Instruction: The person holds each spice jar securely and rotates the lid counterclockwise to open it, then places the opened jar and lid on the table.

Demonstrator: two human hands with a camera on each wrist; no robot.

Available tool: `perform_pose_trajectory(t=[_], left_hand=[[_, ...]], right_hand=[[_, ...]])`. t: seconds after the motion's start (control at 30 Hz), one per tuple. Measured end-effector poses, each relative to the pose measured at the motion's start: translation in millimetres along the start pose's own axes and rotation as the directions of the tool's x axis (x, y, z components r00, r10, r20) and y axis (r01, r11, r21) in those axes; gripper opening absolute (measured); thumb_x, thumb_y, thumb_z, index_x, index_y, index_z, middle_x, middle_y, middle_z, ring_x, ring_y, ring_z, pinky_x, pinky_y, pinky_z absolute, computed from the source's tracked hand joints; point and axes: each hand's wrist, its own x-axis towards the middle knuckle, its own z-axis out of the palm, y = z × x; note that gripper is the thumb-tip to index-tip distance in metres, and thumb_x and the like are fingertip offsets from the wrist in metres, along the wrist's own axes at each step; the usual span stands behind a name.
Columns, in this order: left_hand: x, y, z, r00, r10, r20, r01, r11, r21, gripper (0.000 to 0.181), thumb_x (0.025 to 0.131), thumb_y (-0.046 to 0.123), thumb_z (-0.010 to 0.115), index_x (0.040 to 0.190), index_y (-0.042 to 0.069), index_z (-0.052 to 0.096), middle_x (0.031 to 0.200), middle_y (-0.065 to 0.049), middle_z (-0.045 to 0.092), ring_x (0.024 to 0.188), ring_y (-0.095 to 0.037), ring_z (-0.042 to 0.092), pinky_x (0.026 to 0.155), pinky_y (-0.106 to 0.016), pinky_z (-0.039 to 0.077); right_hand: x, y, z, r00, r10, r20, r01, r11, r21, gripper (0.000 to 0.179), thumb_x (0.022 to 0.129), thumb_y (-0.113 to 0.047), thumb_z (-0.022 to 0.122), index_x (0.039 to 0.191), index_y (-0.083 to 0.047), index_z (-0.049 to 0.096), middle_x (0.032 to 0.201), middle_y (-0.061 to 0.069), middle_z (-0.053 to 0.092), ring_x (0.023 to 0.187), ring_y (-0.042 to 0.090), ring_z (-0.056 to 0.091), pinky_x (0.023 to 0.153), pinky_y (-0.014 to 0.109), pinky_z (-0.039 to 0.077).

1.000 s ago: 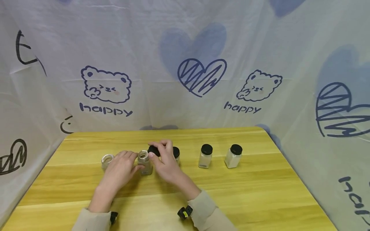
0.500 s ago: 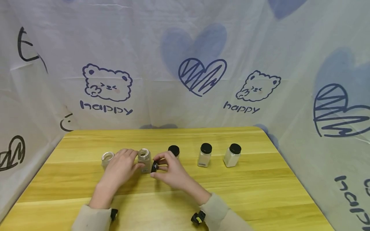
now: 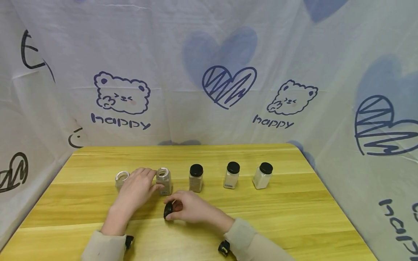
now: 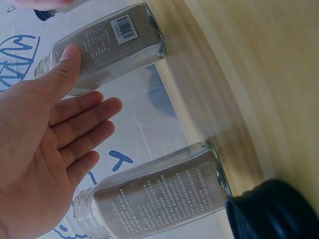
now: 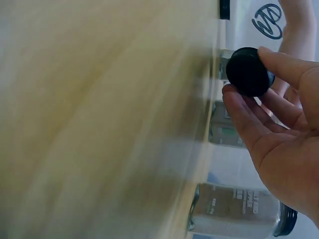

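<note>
My left hand (image 3: 135,190) holds an uncapped glass jar (image 3: 166,185) of greyish-brown powder, upright on the table. In the left wrist view its thumb (image 4: 70,64) presses the label side of this jar while the fingers spread out behind. My right hand (image 3: 191,207) pinches a black screw lid (image 3: 168,211) on edge between thumb and fingertips, close over the table in front of the uncapped jar. The right wrist view shows that lid's round face (image 5: 246,72). Left of my left hand stands another uncapped jar (image 3: 122,177), partly hidden by the hand.
Three black-capped jars stand in the row to the right: one with brownish powder (image 3: 196,181), one with paler powder (image 3: 231,179), one with white powder (image 3: 262,179). Another black lid (image 4: 271,211) lies on the wooden table (image 3: 294,221). A printed cloth (image 3: 169,54) hangs behind.
My right hand has carried the lid from beside the jar's mouth down and toward me, turning it on edge. The left hand has stayed at the jar.
</note>
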Motion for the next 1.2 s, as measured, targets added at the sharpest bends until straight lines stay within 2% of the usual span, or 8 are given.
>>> perform_pose_trajectory(t=[0.2, 0.5, 0.6, 0.7, 0.83, 1.0, 1.1, 1.2], left_hand=[[-0.3, 3.2, 0.0, 1.000, 0.008, 0.000, -0.008, 1.000, -0.001, 0.049, 0.090, 0.032, 0.083, 0.115, -0.007, 0.069, 0.114, -0.022, 0.072, 0.114, -0.042, 0.065, 0.108, -0.057, 0.049], [-1.4, 8.2, 0.5, 1.000, 0.019, -0.008, -0.019, 1.000, -0.004, 0.048, 0.089, 0.031, 0.083, 0.113, -0.007, 0.069, 0.113, -0.022, 0.072, 0.113, -0.041, 0.066, 0.107, -0.056, 0.050], [-1.7, 9.4, 0.6, 1.000, 0.015, -0.003, -0.015, 1.000, -0.008, 0.049, 0.089, 0.031, 0.084, 0.115, -0.008, 0.069, 0.114, -0.022, 0.072, 0.114, -0.042, 0.065, 0.107, -0.057, 0.049], [-1.9, 10.1, -1.5, 1.000, -0.003, 0.018, 0.004, 1.000, -0.019, 0.052, 0.089, 0.033, 0.083, 0.117, -0.008, 0.067, 0.117, -0.024, 0.070, 0.116, -0.043, 0.063, 0.109, -0.059, 0.047], [-1.2, 9.4, -7.1, 0.999, -0.029, 0.031, 0.030, 0.999, -0.022, 0.059, 0.091, 0.037, 0.082, 0.125, -0.009, 0.064, 0.124, -0.026, 0.067, 0.121, -0.045, 0.060, 0.111, -0.060, 0.045], [1.8, 11.6, -14.1, 1.000, -0.020, -0.014, 0.020, 1.000, -0.023, 0.065, 0.093, 0.039, 0.079, 0.133, -0.008, 0.060, 0.132, -0.027, 0.063, 0.127, -0.046, 0.055, 0.115, -0.062, 0.040], [5.2, 17.6, -15.3, 0.999, 0.000, -0.050, -0.001, 1.000, -0.023, 0.064, 0.094, 0.039, 0.077, 0.135, -0.007, 0.059, 0.133, -0.026, 0.063, 0.128, -0.046, 0.055, 0.116, -0.062, 0.039], [10.5, 27.3, -13.7, 0.996, 0.024, -0.088, -0.026, 0.999, -0.022, 0.063, 0.095, 0.042, 0.076, 0.133, -0.006, 0.060, 0.130, -0.024, 0.064, 0.126, -0.044, 0.056, 0.114, -0.060, 0.042]], right_hand=[[5.0, -4.7, 5.2, 0.999, -0.019, 0.043, 0.025, 0.990, -0.137, 0.038, 0.088, -0.014, 0.086, 0.121, -0.006, 0.070, 0.112, -0.002, 0.069, 0.093, -0.002, 0.064, 0.082, 0.009, 0.053], [10.4, -11.2, 14.6, 0.996, -0.047, 0.079, 0.074, 0.917, -0.391, 0.050, 0.085, -0.018, 0.088, 0.129, -0.009, 0.067, 0.116, -0.003, 0.069, 0.097, -0.001, 0.059, 0.086, 0.011, 0.048], [9.2, -11.5, 15.4, 0.995, -0.052, 0.089, 0.085, 0.906, -0.415, 0.052, 0.085, -0.022, 0.089, 0.131, -0.010, 0.066, 0.120, -0.002, 0.068, 0.101, 0.001, 0.059, 0.090, 0.014, 0.049], [4.5, -11.0, 14.0, 0.996, -0.055, 0.077, 0.080, 0.922, -0.379, 0.051, 0.088, -0.024, 0.086, 0.132, -0.010, 0.066, 0.122, -0.001, 0.067, 0.104, 0.002, 0.060, 0.092, 0.014, 0.050], [-5.4, -10.3, 6.5, 0.998, -0.068, 0.017, 0.070, 0.946, -0.317, 0.044, 0.094, -0.025, 0.079, 0.134, -0.011, 0.065, 0.127, 0.000, 0.068, 0.108, 0.006, 0.064, 0.093, 0.015, 0.051], [-21.7, -12.8, -11.5, 0.985, -0.122, -0.125, 0.087, 0.964, -0.253, 0.036, 0.099, -0.021, 0.073, 0.132, -0.008, 0.065, 0.126, 0.002, 0.068, 0.107, 0.011, 0.066, 0.092, 0.018, 0.054], [-31.4, -10.1, -22.4, 0.952, -0.172, -0.253, 0.123, 0.972, -0.199, 0.032, 0.099, -0.015, 0.073, 0.128, -0.004, 0.066, 0.122, 0.005, 0.068, 0.104, 0.018, 0.068, 0.091, 0.024, 0.058], [-39.0, -3.8, -32.3, 0.896, -0.206, -0.393, 0.159, 0.976, -0.150, 0.028, 0.098, -0.008, 0.072, 0.125, -0.002, 0.066, 0.120, 0.010, 0.067, 0.102, 0.026, 0.069, 0.088, 0.032, 0.061]])
